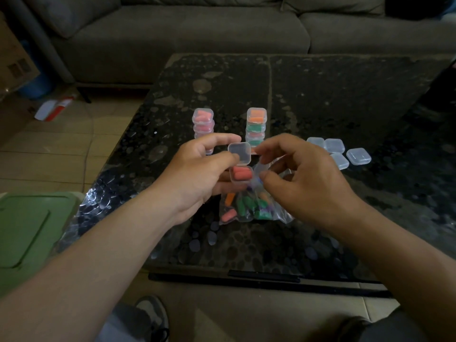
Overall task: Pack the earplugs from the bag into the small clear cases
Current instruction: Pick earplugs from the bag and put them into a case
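My left hand [197, 174] holds a small clear case [240, 175] with pink earplugs lying in its base; its hinged lid [239, 152] stands open above. My right hand [303, 176] hovers just right of the case with curled fingers, its fingertips near the lid's right edge; whether they touch it I cannot tell. Below the hands lies the clear bag [249, 206] with several green, orange, pink and purple earplugs. Behind the hands stand two stacks of filled cases, one [203, 122] on the left and one [256, 124] on the right.
Several empty closed clear cases [343, 154] lie on the dark glass table [320, 95] to the right. A green lidded bin [29, 225] sits at the left. A grey sofa [197, 28] runs behind the table. My shoe [153, 317] shows below.
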{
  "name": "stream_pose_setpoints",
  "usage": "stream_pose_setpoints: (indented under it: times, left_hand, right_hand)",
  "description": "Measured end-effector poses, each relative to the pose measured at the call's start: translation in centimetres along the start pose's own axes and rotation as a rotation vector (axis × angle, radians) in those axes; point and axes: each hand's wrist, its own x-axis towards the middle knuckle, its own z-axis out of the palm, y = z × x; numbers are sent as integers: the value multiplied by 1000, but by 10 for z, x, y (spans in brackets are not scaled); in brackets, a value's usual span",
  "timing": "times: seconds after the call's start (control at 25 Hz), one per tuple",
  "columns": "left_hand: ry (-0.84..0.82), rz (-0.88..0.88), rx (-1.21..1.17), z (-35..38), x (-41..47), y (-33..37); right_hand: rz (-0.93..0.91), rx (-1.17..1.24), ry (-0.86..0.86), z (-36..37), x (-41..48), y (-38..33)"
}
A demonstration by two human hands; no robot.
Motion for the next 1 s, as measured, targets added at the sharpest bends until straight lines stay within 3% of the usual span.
stream_pose_setpoints:
  times: [0.24, 0.52, 1.0]
  left_hand:
    - [-83, -2, -14, -3, -2, -1]
    - [-206, 66, 111, -5, -3, -5]
    - [-119, 313, 358, -7, 0, -15]
  right_hand:
    - [-33, -107, -125, 0, -1, 0]
    - [-19, -121, -26, -3, 0, -2]
    - [-79, -160, 9, 0, 1, 3]
